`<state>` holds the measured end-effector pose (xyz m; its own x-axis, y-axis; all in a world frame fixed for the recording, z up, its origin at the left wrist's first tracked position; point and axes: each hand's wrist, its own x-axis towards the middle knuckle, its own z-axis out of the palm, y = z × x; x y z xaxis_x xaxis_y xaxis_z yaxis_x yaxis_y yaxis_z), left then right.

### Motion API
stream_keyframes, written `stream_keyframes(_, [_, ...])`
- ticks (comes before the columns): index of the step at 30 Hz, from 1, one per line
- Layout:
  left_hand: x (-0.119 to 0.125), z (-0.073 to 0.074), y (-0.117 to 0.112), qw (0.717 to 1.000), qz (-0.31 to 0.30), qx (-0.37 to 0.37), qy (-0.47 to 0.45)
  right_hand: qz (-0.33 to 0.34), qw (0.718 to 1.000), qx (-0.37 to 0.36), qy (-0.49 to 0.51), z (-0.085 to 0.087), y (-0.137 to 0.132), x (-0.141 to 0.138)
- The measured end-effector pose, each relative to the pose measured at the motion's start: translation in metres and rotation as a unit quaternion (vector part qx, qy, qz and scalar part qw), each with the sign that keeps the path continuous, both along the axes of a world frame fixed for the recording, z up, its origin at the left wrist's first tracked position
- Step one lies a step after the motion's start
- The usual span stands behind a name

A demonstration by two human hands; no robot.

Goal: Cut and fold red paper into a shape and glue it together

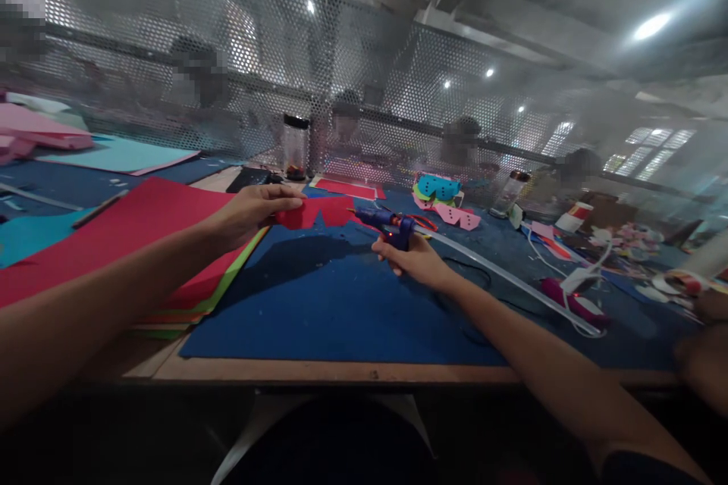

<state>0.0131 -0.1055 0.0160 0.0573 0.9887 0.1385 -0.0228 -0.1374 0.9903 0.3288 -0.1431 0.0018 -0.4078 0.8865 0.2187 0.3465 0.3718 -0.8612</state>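
Observation:
Between the fingertips of my left hand (257, 206) is pinched a red paper cutout (304, 214) with notches along its lower edge. My right hand (418, 258) grips a blue glue gun (375, 218), its nozzle pointing left at the right end of the cutout. Whether the tip touches the paper I cannot tell. A long clear glue stick (506, 273) runs out of the gun's back, down to the right. A small red light shows on the gun. Both hands are above the blue mat (341, 318).
Stacked coloured sheets (171, 242) lie at the left. Behind are a jar (296, 145), finished-looking pink cutouts (455, 215) and a blue dotted piece (437, 187). A purple power strip (574, 301) with cables sits at right, near another person's arm (705, 356).

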Motion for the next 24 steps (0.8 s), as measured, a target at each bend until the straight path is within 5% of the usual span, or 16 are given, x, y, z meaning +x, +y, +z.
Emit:
stream_keyframes(11, [-0.031,-0.008,0.029,0.992,0.105,-0.055,-0.032,0.002,0.997,-0.076,-0.024,0.002,0.035,0.011])
stream_keyframes(24, [-0.052,-0.025,0.026,0.98,0.172,-0.101,-0.011,0.03,0.979,-0.178,-0.095,-0.007,0.082,0.009])
